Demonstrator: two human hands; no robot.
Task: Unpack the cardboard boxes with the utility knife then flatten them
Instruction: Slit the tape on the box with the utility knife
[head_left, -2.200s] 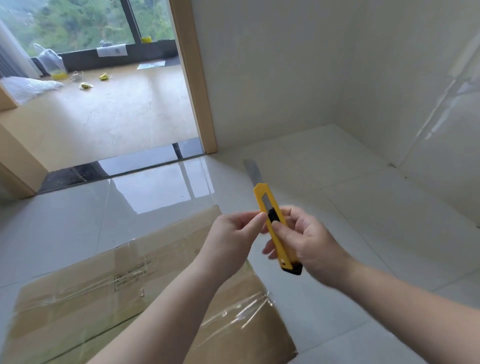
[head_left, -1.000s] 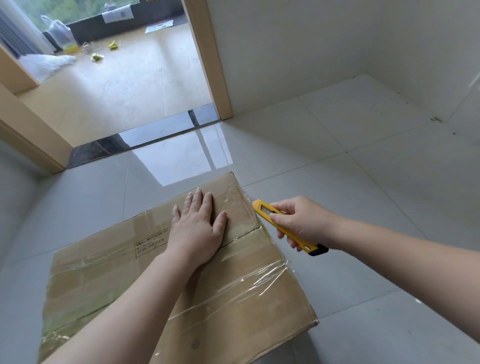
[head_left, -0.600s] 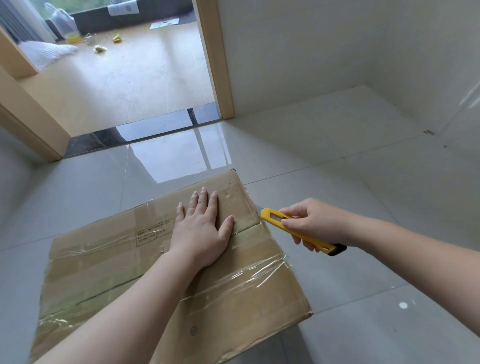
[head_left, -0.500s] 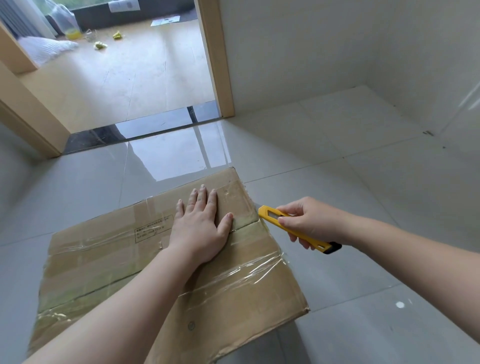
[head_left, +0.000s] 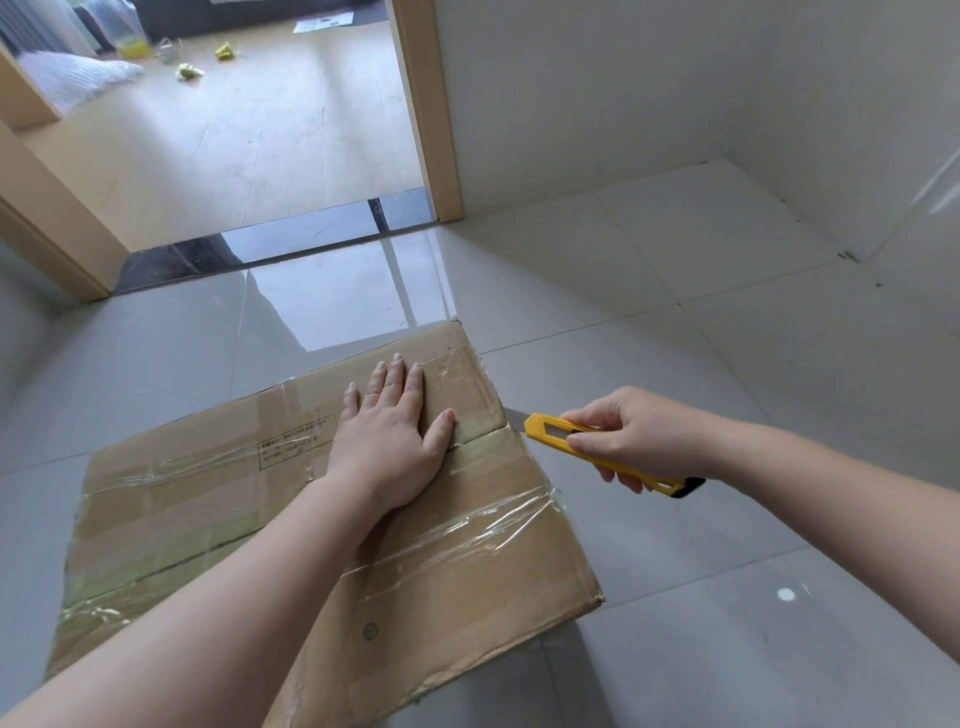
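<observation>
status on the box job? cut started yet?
Done: utility knife out, blade exposed. In hand: left hand flat on the cardboard box, right hand holding the blade at the seam's right end. Left: tape still intact; opening, unpacking, flattening.

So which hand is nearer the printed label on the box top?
Left. The left hand lies flat beside the printed label; the right hand holds the utility knife off the cardboard box's right edge.

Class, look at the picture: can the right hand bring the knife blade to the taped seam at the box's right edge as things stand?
Probably yes. The right hand holds the knife with its blade at the box edge, beside the seam; the left hand lies flat further in, off that end.
</observation>
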